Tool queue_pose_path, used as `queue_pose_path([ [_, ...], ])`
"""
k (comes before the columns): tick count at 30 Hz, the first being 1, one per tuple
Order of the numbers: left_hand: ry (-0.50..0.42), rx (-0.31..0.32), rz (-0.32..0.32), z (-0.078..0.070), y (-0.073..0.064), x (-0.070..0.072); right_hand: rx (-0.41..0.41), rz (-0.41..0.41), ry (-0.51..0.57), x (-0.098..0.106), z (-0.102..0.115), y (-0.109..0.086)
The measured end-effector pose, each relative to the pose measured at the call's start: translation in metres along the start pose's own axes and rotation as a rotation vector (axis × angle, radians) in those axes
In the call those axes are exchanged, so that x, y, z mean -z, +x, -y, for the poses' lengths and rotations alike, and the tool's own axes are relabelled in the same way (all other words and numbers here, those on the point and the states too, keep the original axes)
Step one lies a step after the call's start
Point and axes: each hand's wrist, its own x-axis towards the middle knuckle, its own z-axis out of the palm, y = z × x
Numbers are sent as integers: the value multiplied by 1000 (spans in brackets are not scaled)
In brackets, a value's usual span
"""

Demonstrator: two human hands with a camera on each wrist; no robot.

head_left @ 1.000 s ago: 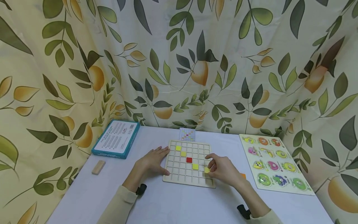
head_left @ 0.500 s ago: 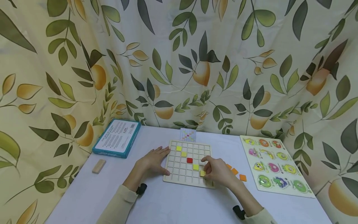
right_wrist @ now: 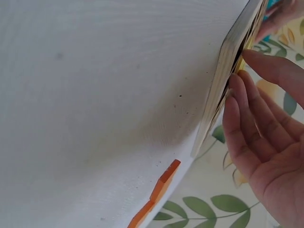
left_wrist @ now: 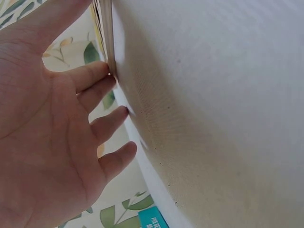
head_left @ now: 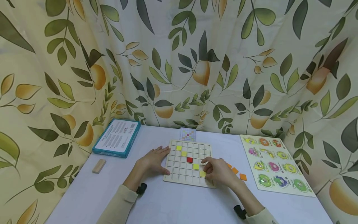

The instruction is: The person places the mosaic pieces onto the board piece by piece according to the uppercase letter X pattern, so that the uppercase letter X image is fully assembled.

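Observation:
A wooden grid board (head_left: 179, 174) lies on the white table. Along a diagonal on it sit yellow tiles (head_left: 184, 153) and one red tile (head_left: 190, 160). My left hand (head_left: 151, 161) rests at the board's left edge, fingers spread and thumb at the lower left corner; in the left wrist view, fingertips (left_wrist: 107, 69) meet the board's side. Over the lower right of the grid, my right hand (head_left: 219, 171) pinches a yellow tile (head_left: 202, 174) between thumb and fingers. The right wrist view shows that thumb (right_wrist: 266, 66) right at the tile's yellow edge.
Orange tiles (head_left: 243, 177) lie right of the board. Farther right is a fruit puzzle board (head_left: 261, 183). A small pattern card (head_left: 188, 134) touches the board's far side. At left are a blue-edged box (head_left: 117, 137) and a small wooden block (head_left: 99, 166). A patterned curtain (head_left: 179, 62) hangs behind.
My right hand has moved slightly left with the yellow tile, to the cell diagonally below the previous yellow one. More orange tiles show beside it. My left hand stays in place.

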Motion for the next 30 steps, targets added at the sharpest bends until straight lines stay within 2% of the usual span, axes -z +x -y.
queue_pose_path([
  [7, -2, 10, 6, -2, -1, 1, -13, -25, -9, 2, -1, -2],
  [15, -14, 9, 6, -1, 0, 0, -68, -147, -20, 13, -7, -9],
  [20, -9, 9, 1, -2, -1, 0, -132, -209, -42, 22, -16, -15],
  [30, -10, 23, 9, -6, -2, 2, -221, -241, -46, 44, -42, -24],
])
